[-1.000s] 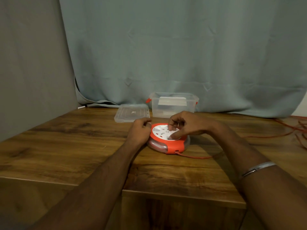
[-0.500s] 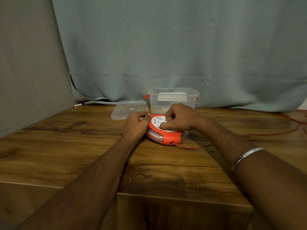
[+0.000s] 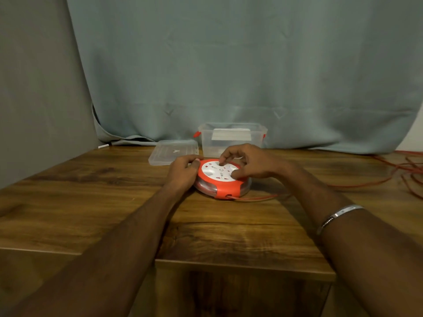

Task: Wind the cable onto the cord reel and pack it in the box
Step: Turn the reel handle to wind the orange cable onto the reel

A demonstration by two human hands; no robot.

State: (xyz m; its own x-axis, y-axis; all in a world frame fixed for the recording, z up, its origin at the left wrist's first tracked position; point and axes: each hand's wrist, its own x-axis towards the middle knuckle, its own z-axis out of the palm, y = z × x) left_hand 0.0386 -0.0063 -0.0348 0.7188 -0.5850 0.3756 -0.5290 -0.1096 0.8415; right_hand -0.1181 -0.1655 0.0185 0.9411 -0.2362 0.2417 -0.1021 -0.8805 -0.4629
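A round orange cord reel with a white socket face lies flat on the wooden table. My left hand grips its left rim, thumb on the orange edge. My right hand sits on top, fingertips curled onto the white face and thumb on the right side. A thin red cable leaves the reel's front opening and runs right to loose loops at the table's right edge. Behind the reel stands the clear plastic box with orange clips, open.
The box's clear lid lies flat to the left of the box. A grey-blue curtain hangs behind the table and a grey wall is on the left. The table's front edge has a notch near me.
My right hand has turned on the reel's white face, its fingers now spread further round the top. My left hand stays on the left rim.
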